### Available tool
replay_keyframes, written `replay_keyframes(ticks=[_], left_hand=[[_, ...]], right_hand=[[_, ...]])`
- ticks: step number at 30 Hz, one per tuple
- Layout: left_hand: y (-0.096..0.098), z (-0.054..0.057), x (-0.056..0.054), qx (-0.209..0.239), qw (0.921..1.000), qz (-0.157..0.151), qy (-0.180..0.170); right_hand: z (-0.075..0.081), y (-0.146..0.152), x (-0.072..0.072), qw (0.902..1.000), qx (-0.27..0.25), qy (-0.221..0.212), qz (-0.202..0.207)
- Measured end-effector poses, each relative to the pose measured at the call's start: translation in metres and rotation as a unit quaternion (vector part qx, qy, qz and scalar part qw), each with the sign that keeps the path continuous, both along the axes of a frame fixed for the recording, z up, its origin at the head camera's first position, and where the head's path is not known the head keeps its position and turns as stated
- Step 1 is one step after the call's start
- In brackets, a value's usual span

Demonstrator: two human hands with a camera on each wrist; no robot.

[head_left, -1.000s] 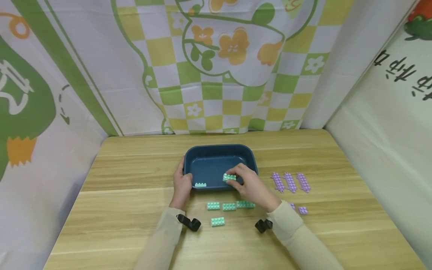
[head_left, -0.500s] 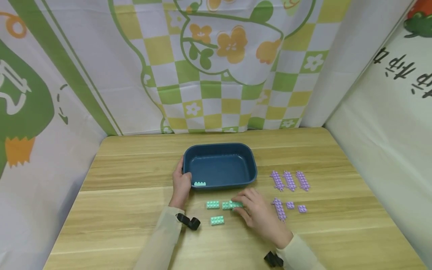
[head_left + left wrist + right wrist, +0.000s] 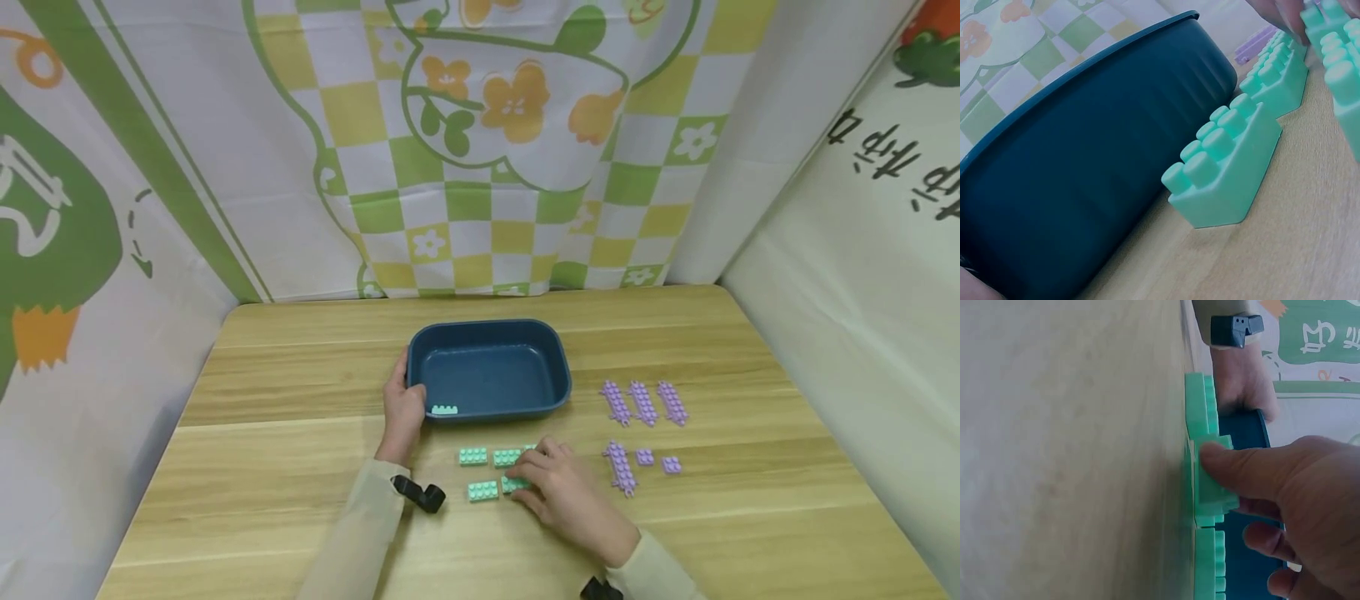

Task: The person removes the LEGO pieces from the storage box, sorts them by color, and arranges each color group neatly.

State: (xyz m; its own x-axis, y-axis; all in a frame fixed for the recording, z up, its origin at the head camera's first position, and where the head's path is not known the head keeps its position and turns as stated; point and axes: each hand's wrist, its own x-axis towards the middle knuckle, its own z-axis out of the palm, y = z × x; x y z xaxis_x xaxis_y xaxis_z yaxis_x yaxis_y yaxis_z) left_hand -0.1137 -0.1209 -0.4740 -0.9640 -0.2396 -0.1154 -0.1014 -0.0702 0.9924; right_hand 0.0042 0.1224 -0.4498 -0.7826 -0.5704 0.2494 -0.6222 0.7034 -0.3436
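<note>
My left hand [image 3: 403,414] grips the left end of a dark blue plastic bin [image 3: 491,375], thumb over the rim. Inside its front left corner lies one mint green building block [image 3: 445,409]. My right hand [image 3: 566,492] pinches another mint green block [image 3: 1212,484] between thumb and fingers, low over the table in front of the bin. To its left sits a matching block [image 3: 483,491]. Behind these, a row holds a left block [image 3: 473,456], a middle block [image 3: 506,457] and a third, mostly hidden by my right fingers.
Right of the bin, three purple studded strips [image 3: 643,403] lie side by side. Below them are one more purple strip [image 3: 620,468] and two small purple blocks [image 3: 672,465]. Printed cloth [image 3: 517,208] hangs behind the wooden table [image 3: 277,467].
My right hand has brought the green block out of the bin, over the row, then down into the front row beside the other block. My left hand has stayed on the bin.
</note>
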Motion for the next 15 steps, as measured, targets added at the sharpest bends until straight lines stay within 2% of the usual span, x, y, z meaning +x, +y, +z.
replay_keyframes(ticks=[6, 15], left_hand=[[0.0006, 0.0003, 0.0008, -0.002, 1.0, 0.002, 0.003], [-0.0003, -0.0009, -0.0001, 0.001, 1.0, -0.001, 0.009]], right_hand=[[-0.0046, -0.0006, 0.0, 0.9998, 0.015, -0.01, -0.001], [-0.0024, 0.0003, -0.0012, 0.9997, 0.006, -0.022, -0.006]])
